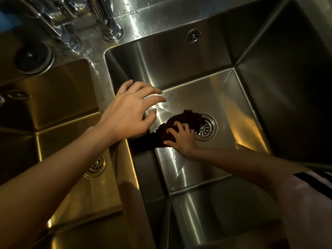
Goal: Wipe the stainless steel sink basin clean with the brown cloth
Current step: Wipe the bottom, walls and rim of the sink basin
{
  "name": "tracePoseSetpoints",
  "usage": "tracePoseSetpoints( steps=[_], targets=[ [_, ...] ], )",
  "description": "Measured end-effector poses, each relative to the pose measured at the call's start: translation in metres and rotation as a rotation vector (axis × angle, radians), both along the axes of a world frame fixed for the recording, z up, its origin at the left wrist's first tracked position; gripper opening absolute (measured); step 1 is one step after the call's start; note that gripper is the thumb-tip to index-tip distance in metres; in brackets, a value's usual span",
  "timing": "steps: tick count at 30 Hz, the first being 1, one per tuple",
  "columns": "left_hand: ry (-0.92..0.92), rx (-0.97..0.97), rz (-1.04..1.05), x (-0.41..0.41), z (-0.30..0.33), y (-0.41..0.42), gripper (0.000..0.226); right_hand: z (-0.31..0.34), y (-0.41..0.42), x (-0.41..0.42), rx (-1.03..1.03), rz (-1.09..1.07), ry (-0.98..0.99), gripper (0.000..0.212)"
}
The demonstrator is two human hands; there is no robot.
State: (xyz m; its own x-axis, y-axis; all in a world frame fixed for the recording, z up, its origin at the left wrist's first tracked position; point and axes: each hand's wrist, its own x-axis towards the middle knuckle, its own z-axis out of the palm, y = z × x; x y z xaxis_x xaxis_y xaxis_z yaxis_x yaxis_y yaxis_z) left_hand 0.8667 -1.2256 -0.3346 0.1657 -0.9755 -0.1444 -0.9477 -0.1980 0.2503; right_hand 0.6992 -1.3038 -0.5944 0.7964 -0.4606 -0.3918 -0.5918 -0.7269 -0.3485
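Observation:
A deep stainless steel sink basin (239,97) fills the middle and right of the view, with a round drain strainer (205,127) in its floor. A crumpled brown cloth (183,121) lies on the floor just left of the drain. My right hand (181,139) is down in the basin on top of the cloth, its fingers curled into the fabric. My left hand (131,112) hovers above the basin's left edge with fingers spread and slightly bent, holding nothing.
A second, smaller basin (59,97) with its own drain (96,165) lies to the left, across a narrow steel divider (102,72). Chrome tap fittings (109,27) stand at the back ledge. An overflow hole (193,35) sits in the back wall.

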Motion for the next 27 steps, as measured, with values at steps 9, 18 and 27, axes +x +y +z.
tracePoseSetpoints(
  steps=[9, 18, 27],
  targets=[
    [-0.010, -0.024, -0.018, 0.002, -0.004, 0.002, 0.042, 0.006, -0.035, -0.059, 0.045, 0.104, 0.073, 0.052],
    [-0.003, -0.037, -0.042, 0.001, -0.004, 0.001, 0.042, 0.031, 0.037, -0.019, 0.138, -0.491, 0.194, 0.048],
    [-0.008, -0.073, -0.110, 0.004, -0.007, 0.005, 0.039, 0.047, 0.042, 0.019, 0.355, -0.973, 0.186, 0.045]
  ],
)
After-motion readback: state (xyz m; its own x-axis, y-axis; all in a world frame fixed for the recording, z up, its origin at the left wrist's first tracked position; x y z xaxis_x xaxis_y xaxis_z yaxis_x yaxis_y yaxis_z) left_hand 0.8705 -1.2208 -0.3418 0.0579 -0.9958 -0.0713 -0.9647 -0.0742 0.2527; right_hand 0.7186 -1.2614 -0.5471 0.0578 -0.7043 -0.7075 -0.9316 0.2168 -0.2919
